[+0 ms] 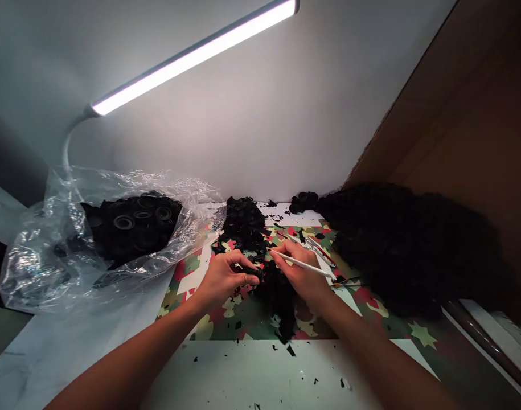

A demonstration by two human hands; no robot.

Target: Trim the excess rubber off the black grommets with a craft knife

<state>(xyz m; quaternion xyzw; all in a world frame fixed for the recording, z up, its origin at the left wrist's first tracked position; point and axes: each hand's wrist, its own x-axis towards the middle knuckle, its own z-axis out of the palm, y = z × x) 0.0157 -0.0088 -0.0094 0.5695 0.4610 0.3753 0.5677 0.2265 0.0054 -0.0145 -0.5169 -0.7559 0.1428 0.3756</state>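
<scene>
A lit lamp (196, 58) shines before a pale wall (243, 142), with a brown cardboard panel (460, 114) to the lamp's right and a camouflage-patterned sheet (211, 327) lying lower down, below the lamp.

Left hand (228, 276) pinches small black rubber piece (252, 273); right hand (300, 267) holds thin white stick (303, 263). Clear plastic bag (33, 267) with black round parts (134, 222) lies at left.

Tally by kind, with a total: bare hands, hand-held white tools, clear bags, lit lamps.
Bare hands, left hand and right hand: 2
Slim white stick-shaped tool, held: 1
Clear crinkled plastic bag: 1
Long white bar lamp, lit: 1
Total: 5
</scene>
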